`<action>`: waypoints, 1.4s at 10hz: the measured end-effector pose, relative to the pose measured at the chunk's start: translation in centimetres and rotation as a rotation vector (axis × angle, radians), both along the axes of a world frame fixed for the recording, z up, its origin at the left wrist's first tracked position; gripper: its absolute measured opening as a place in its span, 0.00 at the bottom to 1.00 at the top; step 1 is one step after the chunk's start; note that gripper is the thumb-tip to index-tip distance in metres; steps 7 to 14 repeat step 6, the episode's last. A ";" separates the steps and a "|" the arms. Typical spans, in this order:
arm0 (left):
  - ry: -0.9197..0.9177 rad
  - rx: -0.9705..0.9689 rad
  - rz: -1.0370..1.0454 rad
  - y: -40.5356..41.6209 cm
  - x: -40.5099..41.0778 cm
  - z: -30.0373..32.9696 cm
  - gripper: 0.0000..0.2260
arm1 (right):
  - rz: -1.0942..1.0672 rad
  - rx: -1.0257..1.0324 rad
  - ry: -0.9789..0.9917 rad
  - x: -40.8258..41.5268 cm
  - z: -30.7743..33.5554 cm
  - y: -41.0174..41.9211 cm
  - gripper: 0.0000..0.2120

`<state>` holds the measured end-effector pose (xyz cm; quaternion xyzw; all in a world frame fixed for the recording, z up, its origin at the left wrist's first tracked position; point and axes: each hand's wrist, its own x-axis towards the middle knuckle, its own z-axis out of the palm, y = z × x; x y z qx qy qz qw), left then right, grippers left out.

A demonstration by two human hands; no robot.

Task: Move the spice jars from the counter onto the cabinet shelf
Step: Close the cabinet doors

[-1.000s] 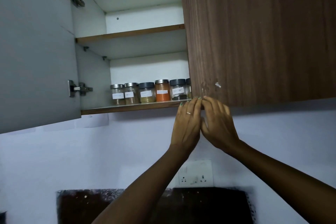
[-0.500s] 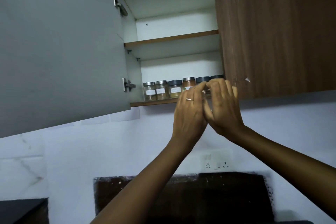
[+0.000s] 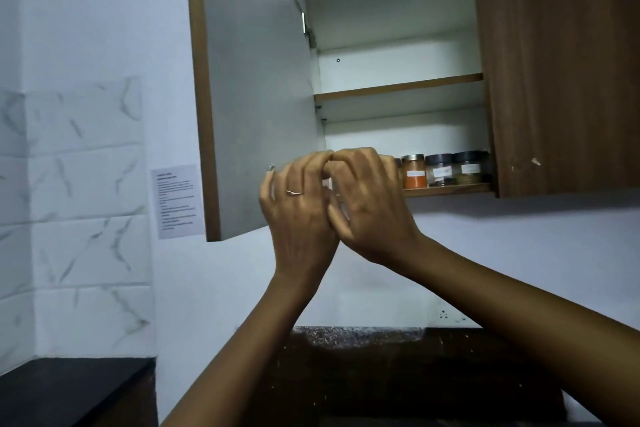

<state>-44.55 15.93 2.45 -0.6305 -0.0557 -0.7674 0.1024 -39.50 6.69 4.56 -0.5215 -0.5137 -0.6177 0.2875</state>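
Three spice jars show on the lower cabinet shelf (image 3: 457, 188): an orange-filled jar (image 3: 414, 173) and two dark-lidded jars (image 3: 439, 170) (image 3: 470, 168). My left hand (image 3: 298, 208) and my right hand (image 3: 372, 208) are raised side by side, touching each other, in front of the shelf's left part. Both have their fingers curled at jar height. They hide the jars further left, and whether either hand holds a jar is hidden. A ring sits on my left hand.
The grey cabinet door (image 3: 256, 97) stands open to the left of my hands; the brown door (image 3: 561, 69) on the right is closed. The upper shelf (image 3: 398, 87) is bare. A paper note (image 3: 176, 201) hangs on the wall. Dark counter (image 3: 69, 388) lies below.
Both hands moved left along the jar row, from its right end to its left part, and their fingers curled. The view swung left, showing more of the wall.
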 end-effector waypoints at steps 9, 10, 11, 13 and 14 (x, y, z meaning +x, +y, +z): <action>-0.189 -0.524 -0.465 5.0 -5.6 -2.8 0.22 | 0.121 -0.319 0.385 -9.5 0.8 8.1 0.38; -0.189 -0.524 -0.465 5.0 -5.6 -2.8 0.22 | 0.121 -0.319 0.385 -9.5 0.8 8.1 0.38; -0.189 -0.524 -0.465 5.0 -5.6 -2.8 0.22 | 0.121 -0.319 0.385 -9.5 0.8 8.1 0.38; -0.189 -0.524 -0.465 5.0 -5.6 -2.8 0.22 | 0.121 -0.319 0.385 -9.5 0.8 8.1 0.38; -0.189 -0.524 -0.465 5.0 -5.6 -2.8 0.22 | 0.121 -0.319 0.385 -9.5 0.8 8.1 0.38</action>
